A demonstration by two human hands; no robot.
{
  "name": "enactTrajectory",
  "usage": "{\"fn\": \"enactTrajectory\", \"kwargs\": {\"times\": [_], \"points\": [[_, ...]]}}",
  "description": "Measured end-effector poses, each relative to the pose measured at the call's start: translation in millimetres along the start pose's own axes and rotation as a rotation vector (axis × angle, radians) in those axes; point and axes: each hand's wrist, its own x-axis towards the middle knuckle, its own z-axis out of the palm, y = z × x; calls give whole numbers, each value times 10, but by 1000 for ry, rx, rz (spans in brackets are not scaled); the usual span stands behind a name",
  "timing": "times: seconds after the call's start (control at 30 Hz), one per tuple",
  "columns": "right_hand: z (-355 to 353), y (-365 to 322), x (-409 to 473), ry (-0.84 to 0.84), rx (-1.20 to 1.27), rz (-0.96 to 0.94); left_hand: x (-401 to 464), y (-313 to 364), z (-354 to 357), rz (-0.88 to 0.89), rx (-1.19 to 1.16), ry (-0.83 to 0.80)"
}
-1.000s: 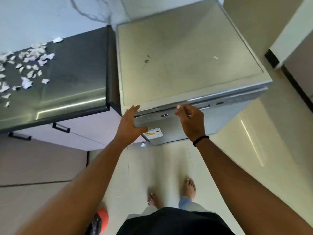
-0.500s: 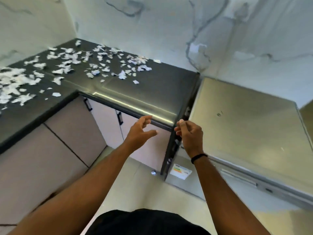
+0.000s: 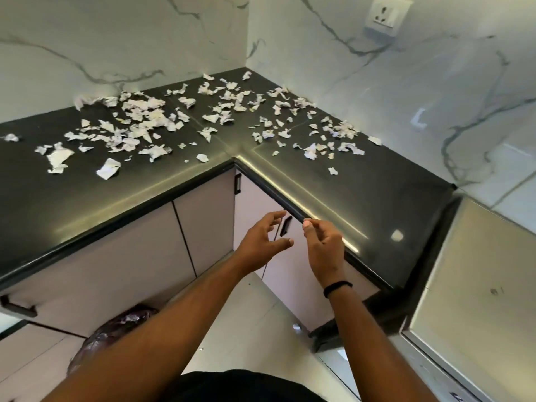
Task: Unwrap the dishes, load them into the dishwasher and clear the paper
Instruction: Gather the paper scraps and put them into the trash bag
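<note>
Torn paper scraps point(image 3: 150, 126) are scattered over the black L-shaped countertop point(image 3: 377, 198) towards its back corner, while the left hand point(image 3: 258, 245) is held loosely spread and empty beside the right hand point(image 3: 323, 250), whose fingers are loosely curled on nothing, off the front edge, the dishwasher point(image 3: 478, 285) standing at the countertop's right end.

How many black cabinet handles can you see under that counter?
3: one handle at the inner corner, one handle behind the left hand, one handle at far left. Others may be hidden.
</note>
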Motion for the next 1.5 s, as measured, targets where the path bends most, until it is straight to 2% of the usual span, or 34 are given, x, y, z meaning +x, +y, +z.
{"fn": "enactTrajectory", "kwargs": {"times": [0.23,0.57,0.8,1.0,1.13,1.23,1.33,1.4,1.47,1.5], "points": [[638,-93,571,-139,-17,-16,446,-274,-363,-36,26,138],[1514,-227,1979,-269,74,-44,1493,-368,-1174,-102,158,464],[2401,-237,2526,-532,44,-88,1618,-699,-1817,-207,262,737],[3056,-288,2451,-754,-151,-304,1448,-967,-2145,-362,367,671],[3393,-313,2421,-893,-289,-364,1420,-1128,-2345,-432,365,602],[3613,-357,2441,-997,-389,-417,1443,-1269,-2524,-389,406,533],[3835,-392,2517,-1033,-436,-473,1516,-1369,-2723,-345,352,542],[3948,-438,2558,-994,-430,-535,1515,-1415,-2836,-291,321,649],[4098,-486,2549,-860,-442,-723,1467,-1498,-2948,-246,419,884],[4185,-519,2521,-806,-460,-828,1432,-1559,-3003,-278,505,1001]]}}
